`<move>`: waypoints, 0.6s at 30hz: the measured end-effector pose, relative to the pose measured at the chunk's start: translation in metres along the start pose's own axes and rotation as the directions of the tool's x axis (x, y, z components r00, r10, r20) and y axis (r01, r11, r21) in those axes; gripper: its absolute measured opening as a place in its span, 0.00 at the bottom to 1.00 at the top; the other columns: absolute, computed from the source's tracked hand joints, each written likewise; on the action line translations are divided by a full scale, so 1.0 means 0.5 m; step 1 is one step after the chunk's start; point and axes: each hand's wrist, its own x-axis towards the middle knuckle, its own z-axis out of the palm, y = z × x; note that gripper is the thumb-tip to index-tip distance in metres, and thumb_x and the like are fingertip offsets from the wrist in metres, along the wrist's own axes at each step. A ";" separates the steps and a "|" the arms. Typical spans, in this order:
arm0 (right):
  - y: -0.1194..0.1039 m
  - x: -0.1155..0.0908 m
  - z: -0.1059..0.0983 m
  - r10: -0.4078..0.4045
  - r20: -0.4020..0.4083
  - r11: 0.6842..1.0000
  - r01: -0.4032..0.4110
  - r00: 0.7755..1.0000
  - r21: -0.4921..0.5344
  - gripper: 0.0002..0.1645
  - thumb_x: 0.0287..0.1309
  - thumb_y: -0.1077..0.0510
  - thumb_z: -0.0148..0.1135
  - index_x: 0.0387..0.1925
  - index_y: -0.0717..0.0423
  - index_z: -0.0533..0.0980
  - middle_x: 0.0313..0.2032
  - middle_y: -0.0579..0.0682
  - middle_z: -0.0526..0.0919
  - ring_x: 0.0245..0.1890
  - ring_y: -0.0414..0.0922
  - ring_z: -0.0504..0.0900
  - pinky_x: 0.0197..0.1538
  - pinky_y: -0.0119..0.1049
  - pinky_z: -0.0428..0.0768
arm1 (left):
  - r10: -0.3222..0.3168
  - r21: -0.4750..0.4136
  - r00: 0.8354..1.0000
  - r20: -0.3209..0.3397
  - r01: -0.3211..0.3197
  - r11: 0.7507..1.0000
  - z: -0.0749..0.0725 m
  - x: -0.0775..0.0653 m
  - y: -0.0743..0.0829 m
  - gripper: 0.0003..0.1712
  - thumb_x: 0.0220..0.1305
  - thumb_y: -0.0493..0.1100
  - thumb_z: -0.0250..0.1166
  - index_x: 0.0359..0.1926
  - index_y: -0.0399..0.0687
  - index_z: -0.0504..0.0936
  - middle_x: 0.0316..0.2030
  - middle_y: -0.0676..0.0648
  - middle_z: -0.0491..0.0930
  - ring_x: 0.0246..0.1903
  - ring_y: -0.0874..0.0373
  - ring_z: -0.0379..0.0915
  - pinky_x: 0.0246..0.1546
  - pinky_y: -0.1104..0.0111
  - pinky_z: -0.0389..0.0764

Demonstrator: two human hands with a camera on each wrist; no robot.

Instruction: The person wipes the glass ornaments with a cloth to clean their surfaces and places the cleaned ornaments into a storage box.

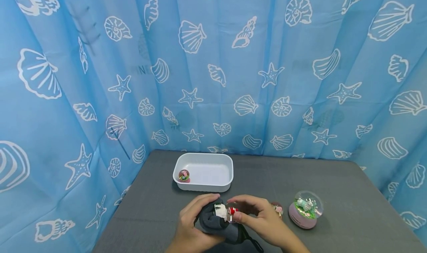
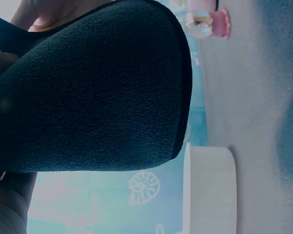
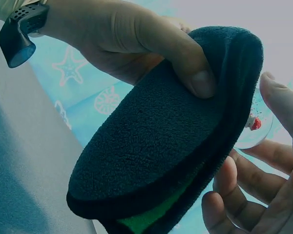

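In my left hand [image 1: 193, 225] is a folded dark grey cloth [image 1: 208, 219], gripped with the fingers and thumb around it. A small snow globe [image 1: 232, 211] with a red and white figure inside lies sideways against the cloth, its white base [image 1: 220, 210] tucked into the fold. My right hand [image 1: 263, 217] holds the clear dome between thumb and fingers. In the right wrist view, the curled fingers [image 3: 249, 187] surround the dome, and the cloth hides the base. The cloth's underside fills much of the left wrist view; a bright green lining [image 3: 156, 214] shows at its open edge.
Behind the hands stands a white tray [image 1: 203, 187] with a small pink globe [image 1: 184, 176] in its left corner. To the right is a large snow globe [image 1: 305, 210] on a pink base. A smaller globe [image 1: 278, 208] is partly hidden by my right hand. A shell-patterned curtain [image 1: 213, 78] borders the table.
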 end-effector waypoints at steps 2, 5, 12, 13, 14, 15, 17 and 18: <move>0.003 0.001 0.001 -0.010 0.001 1.000 0.010 1.000 0.006 0.16 0.74 0.66 0.60 0.59 0.57 0.82 0.48 0.53 0.90 0.41 0.37 0.87 0.43 0.37 0.89 | -0.003 -0.003 1.000 0.000 0.003 1.000 0.001 -0.001 0.000 0.46 0.37 0.36 0.88 0.62 0.35 0.81 0.52 0.37 0.86 0.49 0.50 0.87 0.58 0.72 0.84; 0.006 0.001 0.001 -0.024 0.007 1.000 0.024 1.000 0.017 0.15 0.75 0.66 0.58 0.58 0.59 0.82 0.46 0.53 0.90 0.39 0.36 0.87 0.41 0.37 0.88 | 0.000 -0.005 1.000 -0.002 0.000 1.000 0.001 -0.001 0.000 0.46 0.37 0.36 0.88 0.62 0.35 0.81 0.52 0.37 0.86 0.49 0.50 0.87 0.58 0.71 0.85; 0.009 0.001 0.001 -0.028 0.032 0.997 0.026 0.999 0.076 0.16 0.77 0.67 0.55 0.58 0.59 0.82 0.42 0.47 0.88 0.35 0.34 0.83 0.37 0.38 0.88 | -0.023 0.000 1.000 0.013 0.023 1.000 0.001 -0.005 -0.001 0.48 0.35 0.34 0.88 0.63 0.36 0.80 0.53 0.38 0.86 0.50 0.50 0.87 0.58 0.71 0.85; 0.009 0.001 0.001 -0.030 0.036 0.995 0.027 0.999 0.093 0.16 0.77 0.67 0.54 0.58 0.60 0.82 0.42 0.48 0.88 0.34 0.35 0.83 0.37 0.38 0.87 | -0.031 0.000 0.999 0.015 0.031 1.000 0.002 -0.006 -0.001 0.48 0.35 0.33 0.88 0.63 0.36 0.80 0.53 0.38 0.86 0.50 0.50 0.87 0.58 0.71 0.85; 0.009 0.002 0.001 -0.032 0.038 0.994 0.027 0.999 0.109 0.16 0.77 0.67 0.54 0.58 0.61 0.82 0.42 0.48 0.87 0.34 0.35 0.83 0.36 0.38 0.87 | -0.037 0.001 0.999 0.017 0.037 0.999 0.002 -0.006 -0.002 0.48 0.35 0.33 0.88 0.64 0.37 0.80 0.53 0.38 0.86 0.50 0.51 0.87 0.58 0.71 0.85; 0.008 0.002 0.001 -0.033 0.040 0.992 0.028 0.999 0.123 0.16 0.78 0.67 0.54 0.58 0.62 0.82 0.42 0.49 0.87 0.34 0.35 0.83 0.36 0.38 0.87 | -0.041 0.001 0.999 0.018 0.041 0.999 0.002 -0.007 -0.001 0.49 0.35 0.33 0.87 0.64 0.37 0.80 0.53 0.39 0.86 0.50 0.51 0.87 0.58 0.71 0.85; 0.008 0.002 0.001 -0.032 0.046 0.990 0.026 0.998 0.139 0.15 0.78 0.68 0.53 0.58 0.64 0.81 0.42 0.51 0.87 0.34 0.35 0.82 0.36 0.38 0.87 | -0.039 0.000 0.999 0.018 0.039 0.999 0.002 -0.007 -0.001 0.48 0.36 0.33 0.87 0.64 0.37 0.80 0.54 0.38 0.86 0.50 0.51 0.87 0.58 0.71 0.85; 0.007 0.002 0.001 -0.029 0.046 0.991 0.023 0.999 0.135 0.15 0.78 0.67 0.53 0.58 0.63 0.81 0.42 0.51 0.87 0.35 0.35 0.83 0.37 0.38 0.87 | -0.033 0.002 0.999 0.018 0.033 0.999 0.003 -0.007 0.000 0.48 0.36 0.34 0.87 0.64 0.36 0.80 0.54 0.38 0.86 0.50 0.51 0.87 0.57 0.71 0.85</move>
